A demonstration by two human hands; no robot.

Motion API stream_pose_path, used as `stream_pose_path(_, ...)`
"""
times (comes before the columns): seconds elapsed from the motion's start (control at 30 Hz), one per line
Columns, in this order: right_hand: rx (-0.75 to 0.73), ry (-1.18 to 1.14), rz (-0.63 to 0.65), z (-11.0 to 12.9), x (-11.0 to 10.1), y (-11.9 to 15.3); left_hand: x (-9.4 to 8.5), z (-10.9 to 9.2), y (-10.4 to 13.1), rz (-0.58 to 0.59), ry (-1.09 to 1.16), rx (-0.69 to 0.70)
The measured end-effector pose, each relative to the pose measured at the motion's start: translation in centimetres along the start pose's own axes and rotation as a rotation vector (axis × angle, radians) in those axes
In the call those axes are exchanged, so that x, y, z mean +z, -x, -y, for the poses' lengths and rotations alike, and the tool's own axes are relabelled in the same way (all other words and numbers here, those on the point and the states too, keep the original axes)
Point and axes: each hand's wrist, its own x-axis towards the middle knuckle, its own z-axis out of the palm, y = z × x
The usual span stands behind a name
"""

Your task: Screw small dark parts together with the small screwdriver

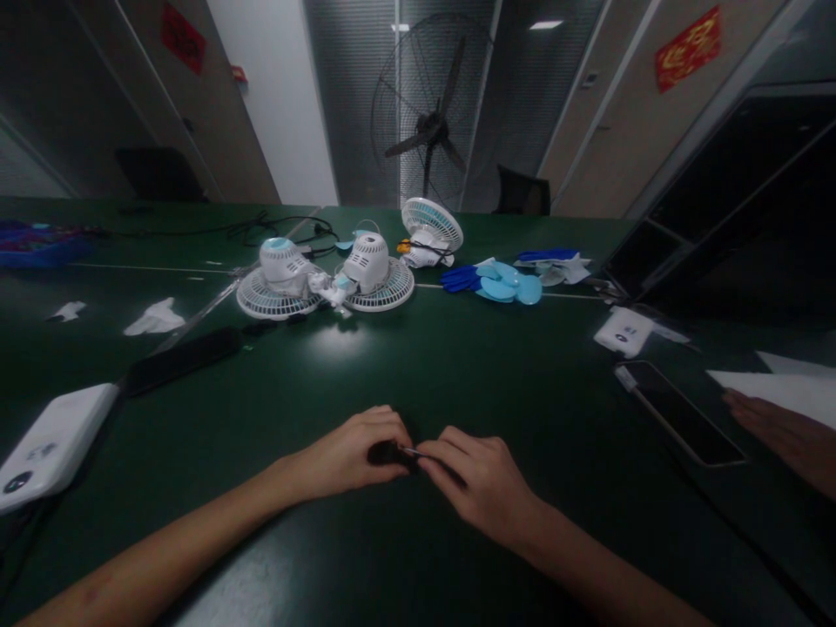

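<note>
Near the front middle of the dark green table [366, 566], my left hand [362, 448] has its fingers closed around a small dark object [385, 453]. My right hand [480, 475] pinches a thin, light-coloured piece [411, 451] that reaches to the dark object. The fingertips of both hands nearly meet there. Both items are too small and dim to identify. Beyond my hands stand white fan parts with round grilles [278, 300], and a light blue fan blade [509, 283] rests beside a blue glove [461, 278].
A white power bank [58, 444] is at the left, by a long black object [186, 359]. On the right are a phone [683, 414], a white device [623, 332], paper [777, 392] and another person's hand [784, 435]. Cables [261, 226] cross the far side.
</note>
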Motion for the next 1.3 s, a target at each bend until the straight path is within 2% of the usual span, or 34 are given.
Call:
stream_pose_path(0.13, 0.011, 0.008, -0.007, -0.1, 0.1, 0.1, 0.0, 0.0, 0.1, -0.001, -0.043, -0.006)
stream_pose_path(0.23, 0.017, 0.008, -0.025, 0.0, 0.0, 0.2, -0.4, -0.4, 0.4, 0.039, -0.084, 0.019)
stream_pose_path(0.37, 0.014, 0.002, -0.035, 0.1, -0.3, 0.3, -1.7, -0.5, 1.1, 0.119, -0.149, 0.059)
stream_pose_path(0.47, 0.025, -0.009, -0.064, -0.1, -0.2, 0.3, -3.1, 0.6, 1.6, 0.115, -0.179, 0.011)
stream_pose_path(0.57, 0.016, -0.025, -0.087, -0.3, -0.1, 0.3, -4.8, 2.8, 2.1, 0.036, -0.211, -0.064)
stream_pose_path(0.77, 0.000, -0.056, -0.082, -0.3, -0.2, 0.3, -8.5, 8.2, 3.9, -0.227, -0.322, -0.194)
stream_pose_path(0.87, 0.004, -0.060, -0.069, -0.3, -0.3, 0.4, -9.7, 10.1, 4.7, -0.332, -0.377, -0.270)
stream_pose_path(0.97, 0.005, -0.064, -0.065, -0.3, -0.3, 0.4, -10.2, 10.9, 5.1, -0.398, -0.374, -0.327)
stream_pose_path(1.17, 0.007, -0.057, -0.071, -0.2, -0.3, 0.4, -11.0, 11.2, 5.6, -0.460, -0.364, -0.454)
stream_pose_path(1.3, 0.007, -0.061, -0.071, -0.2, -0.2, 0.4, -12.4, 11.4, 6.4, -0.433, -0.375, -0.529)
